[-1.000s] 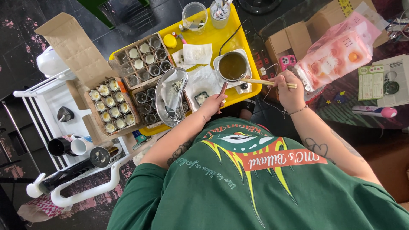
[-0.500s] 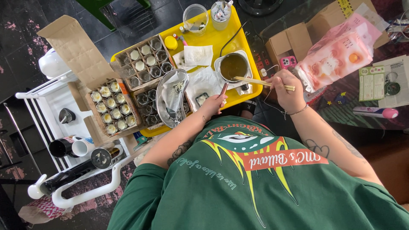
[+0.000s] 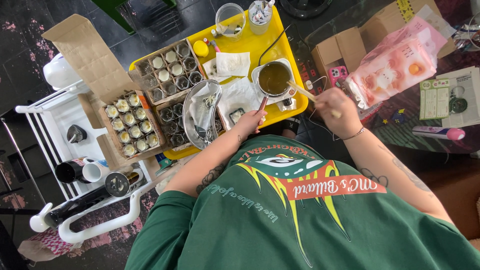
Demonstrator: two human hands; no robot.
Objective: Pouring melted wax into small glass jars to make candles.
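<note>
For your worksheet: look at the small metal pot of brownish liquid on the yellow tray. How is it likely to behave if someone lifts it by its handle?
The pot looks nearly full, so it would probably feel heavy for its size and slosh if tilted. With the left hand gripping only the long handle, it may dip forward. The stick in the right hand rests inside and could slide.

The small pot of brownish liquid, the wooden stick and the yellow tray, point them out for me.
small pot [image 3: 274, 78], head view, on the brownish liquid.
wooden stick [image 3: 300, 91], head view, mid-shaft.
yellow tray [image 3: 260, 47], head view, bare surface.
</note>
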